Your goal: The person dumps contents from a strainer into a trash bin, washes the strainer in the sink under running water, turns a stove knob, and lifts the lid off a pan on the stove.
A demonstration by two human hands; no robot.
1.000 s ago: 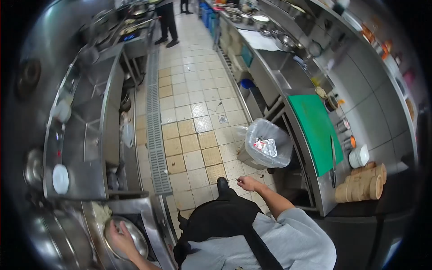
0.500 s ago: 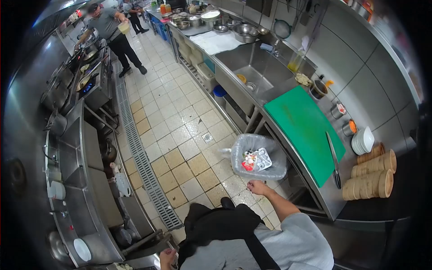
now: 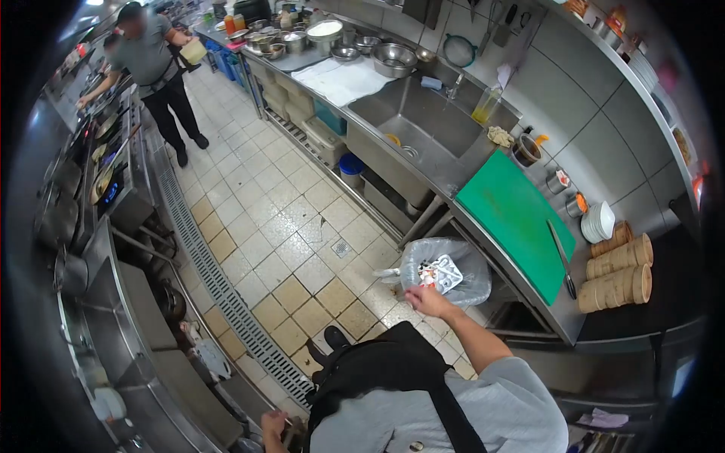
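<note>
My right hand hangs at the near rim of a waste bin lined with a clear plastic bag. Its fingers are curled in and I see nothing in them; whether it touches the bag I cannot tell. Inside the bin lie a pale moulded tray and some red and white scraps. Low at my left side, my left hand is loosely closed with nothing visible in it. A green cutting board and a knife lie on the counter beyond the bin.
A steel sink stands past the board, with bamboo steamers at the counter's near end. Stoves line the left side, where a co-worker holds a pale container. A drain grate runs along the tiled floor.
My view has shifted, and my right hand now overlaps the bin's near rim instead of hanging below it. My feet have changed position. The co-worker appears farther left, still holding the container.
</note>
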